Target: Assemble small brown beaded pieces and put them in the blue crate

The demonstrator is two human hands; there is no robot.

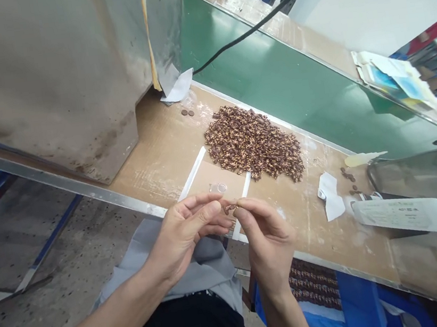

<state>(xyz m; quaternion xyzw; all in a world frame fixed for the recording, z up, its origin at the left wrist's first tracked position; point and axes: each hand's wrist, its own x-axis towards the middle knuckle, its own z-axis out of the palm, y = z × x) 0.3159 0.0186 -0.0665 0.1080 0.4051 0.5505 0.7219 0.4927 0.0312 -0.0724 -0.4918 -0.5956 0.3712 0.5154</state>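
In the head view, a small brown part with gold-coloured metal bits (230, 208) is between the fingertips of my two hands, above the table's front edge. My right hand (268, 232) pinches it between thumb and index finger. The fingers of my left hand (189, 229) are closed at its other end, thumb against the index finger. Exactly how the left fingertips grip it is too small to tell. Just beyond my hands, a clear round-marked piece (218, 187) lies on the board between two white strips (192, 174). Behind that spreads a big pile of similar brown and gold parts (254, 142).
Left stands a large metal housing (51, 89); a green partition (271, 76) runs along the back. Two brown discs (187, 113) lie near a white paper (178, 85). Right are a white cloth (330, 196) and a plastic bottle (408, 213). A blue crate (357, 300) stands below.
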